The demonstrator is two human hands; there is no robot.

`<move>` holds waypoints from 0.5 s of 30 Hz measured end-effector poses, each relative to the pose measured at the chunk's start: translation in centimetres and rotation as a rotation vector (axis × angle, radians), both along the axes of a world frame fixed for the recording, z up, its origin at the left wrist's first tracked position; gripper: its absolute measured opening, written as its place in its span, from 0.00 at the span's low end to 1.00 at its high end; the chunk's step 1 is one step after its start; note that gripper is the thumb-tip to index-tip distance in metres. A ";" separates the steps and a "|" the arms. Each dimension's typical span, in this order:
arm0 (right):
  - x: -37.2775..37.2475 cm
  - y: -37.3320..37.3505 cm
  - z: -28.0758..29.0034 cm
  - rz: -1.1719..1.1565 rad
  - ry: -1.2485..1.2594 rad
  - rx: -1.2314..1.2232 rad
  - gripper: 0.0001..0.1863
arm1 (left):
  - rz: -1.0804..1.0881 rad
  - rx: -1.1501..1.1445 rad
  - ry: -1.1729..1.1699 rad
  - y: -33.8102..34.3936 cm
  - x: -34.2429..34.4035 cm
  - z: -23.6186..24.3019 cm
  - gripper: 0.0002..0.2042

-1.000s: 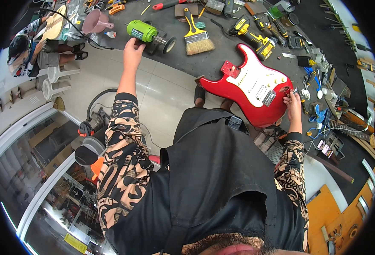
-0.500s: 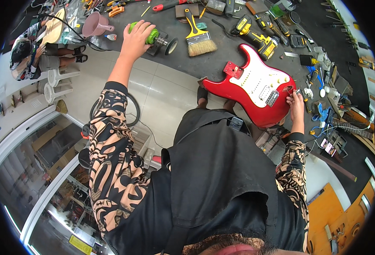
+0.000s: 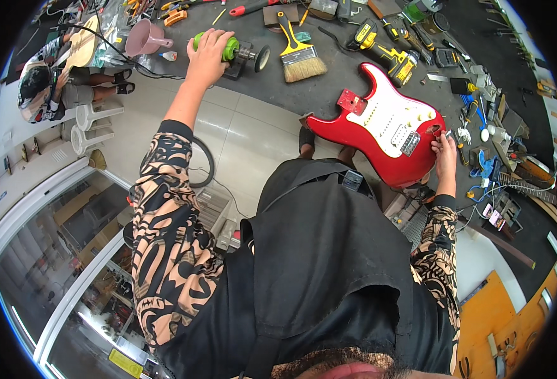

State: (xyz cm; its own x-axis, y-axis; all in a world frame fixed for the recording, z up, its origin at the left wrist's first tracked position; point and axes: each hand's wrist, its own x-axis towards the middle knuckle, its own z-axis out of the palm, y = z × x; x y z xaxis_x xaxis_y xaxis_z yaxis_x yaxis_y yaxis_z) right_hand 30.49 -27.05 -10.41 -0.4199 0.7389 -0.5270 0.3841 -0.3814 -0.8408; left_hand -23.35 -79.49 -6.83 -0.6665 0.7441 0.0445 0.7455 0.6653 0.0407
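My left hand (image 3: 209, 58) is closed over the green motor housing of a small bench grinder (image 3: 232, 49), whose round wheel points right. At the right, a red electric guitar body (image 3: 389, 165) with a white pickguard lies at the bench's near edge, partly overhanging it. My right hand (image 3: 444, 155) is at its lower right rim, beside an oval hole in the red top. Those fingers are pinched on a small metallic piece by the hole, too small to make out. A wide paintbrush (image 3: 300, 55) with a yellow handle lies between grinder and guitar.
A yellow and black cordless drill (image 3: 386, 54) lies behind the guitar body. A pink dipper (image 3: 144, 39) stands left of the grinder. Hand tools and a guitar neck (image 3: 525, 186) crowd the right side. Another person (image 3: 41, 85) works at the far left, near white stools (image 3: 95, 117).
The whole view has shifted slightly, with bench items a little farther right. Both hands keep their places, the left on the grinder and the right at the guitar body's rim.
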 end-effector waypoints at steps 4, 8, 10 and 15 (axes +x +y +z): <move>0.2 0.2 -0.1 0.003 0.013 -0.006 0.15 | -0.072 -0.117 0.019 -1.1 -1.8 0.8 0.48; 0.4 0.2 -0.2 0.002 0.010 -0.006 0.14 | -0.106 -0.134 -0.008 -1.1 -2.6 1.0 0.50; 0.5 0.2 -0.4 0.000 0.018 -0.007 0.14 | -0.106 -0.131 -0.013 -1.1 -2.6 0.9 0.50; 0.8 0.7 -0.8 -0.009 0.028 -0.014 0.16 | -0.083 -0.075 -0.055 -1.0 -2.6 0.4 0.46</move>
